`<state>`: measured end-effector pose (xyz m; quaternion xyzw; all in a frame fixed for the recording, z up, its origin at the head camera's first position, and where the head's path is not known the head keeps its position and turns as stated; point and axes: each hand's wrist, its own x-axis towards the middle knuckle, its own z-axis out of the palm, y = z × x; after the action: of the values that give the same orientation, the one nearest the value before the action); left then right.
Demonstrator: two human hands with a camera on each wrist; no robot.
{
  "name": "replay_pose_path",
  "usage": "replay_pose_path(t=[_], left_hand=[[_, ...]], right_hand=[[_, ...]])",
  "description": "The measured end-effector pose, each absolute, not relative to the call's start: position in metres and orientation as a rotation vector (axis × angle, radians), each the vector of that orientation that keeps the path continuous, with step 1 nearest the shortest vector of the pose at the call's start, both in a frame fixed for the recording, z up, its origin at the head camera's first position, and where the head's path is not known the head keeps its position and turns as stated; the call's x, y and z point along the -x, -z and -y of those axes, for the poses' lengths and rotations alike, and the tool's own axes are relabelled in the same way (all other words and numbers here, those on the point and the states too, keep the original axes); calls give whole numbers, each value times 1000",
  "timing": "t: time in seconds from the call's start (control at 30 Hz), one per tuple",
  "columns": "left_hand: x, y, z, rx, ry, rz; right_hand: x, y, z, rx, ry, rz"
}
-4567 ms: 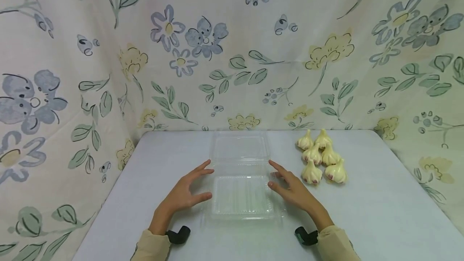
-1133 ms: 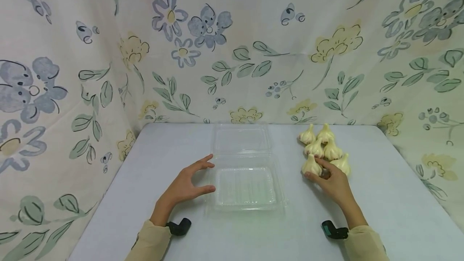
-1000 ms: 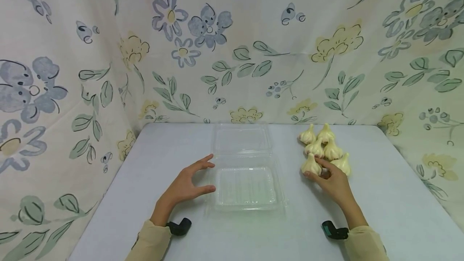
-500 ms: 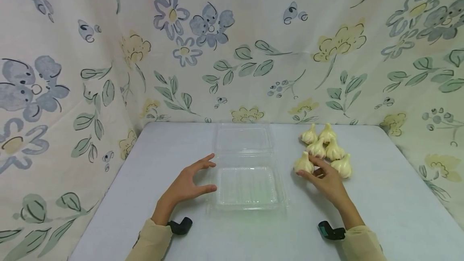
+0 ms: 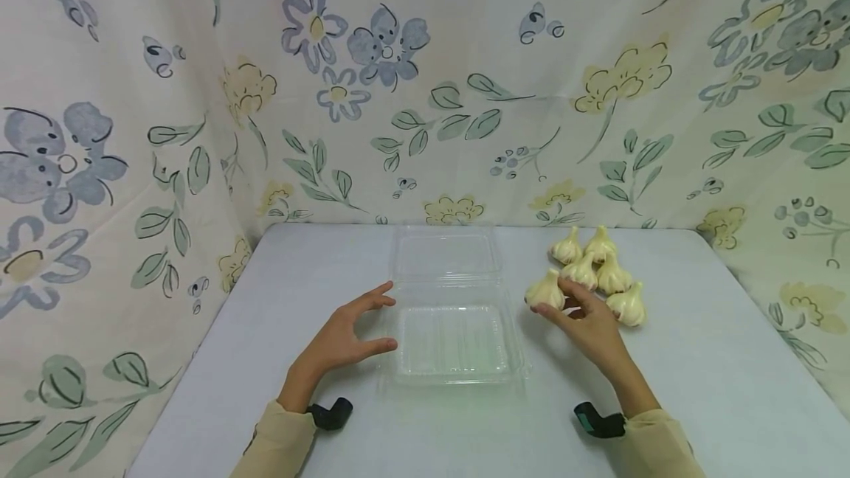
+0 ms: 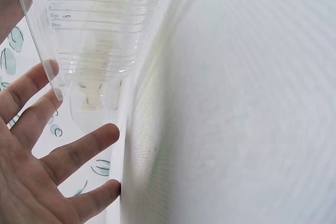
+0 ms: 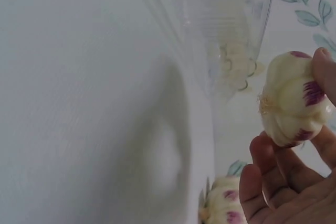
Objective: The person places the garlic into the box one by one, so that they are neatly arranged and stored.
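A clear plastic clamshell box lies with its lid up in the middle of the table. My left hand is at the box's left side, fingers spread; in the left wrist view fingertips touch the clear rim. To the right of the box, my right hand pinches a garlic bulb between thumb and fingers. The right wrist view shows this bulb, cream with purple marks, raised off the table with its root end facing the camera.
Several more garlic bulbs stand grouped at the back right of the white table. A floral curtain hangs behind and at the sides. A dark wrist camera sits at the right wrist, another at the left.
My right hand went from the box's right side to the garlic, took hold of the front left bulb, lifted it and carried it left. The left hand stays beside the box.
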<state>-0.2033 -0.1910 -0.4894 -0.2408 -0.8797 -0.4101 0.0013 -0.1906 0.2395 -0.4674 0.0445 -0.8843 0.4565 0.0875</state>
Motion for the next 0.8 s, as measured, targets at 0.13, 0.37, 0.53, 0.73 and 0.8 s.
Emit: replay_pose_path(t=[0.13,0.37,0.53,0.73,0.8], left_hand=[[204,490,191,759,1285,2761],[203,491,192,749,1275,2769],[203,491,191,750,1275,2767],[203,491,191,758,1266,2769],[203,491,191,761,1266,2767]], right_hand=[[190,464,-230,-176,-1431,2582],[191,462,-213,-243,-1561,2499],[190,461,-202,-300,-1607,2457],[189,461,-190,-330,-1606,2438],[190,462,-185,-341,-1589,2442]])
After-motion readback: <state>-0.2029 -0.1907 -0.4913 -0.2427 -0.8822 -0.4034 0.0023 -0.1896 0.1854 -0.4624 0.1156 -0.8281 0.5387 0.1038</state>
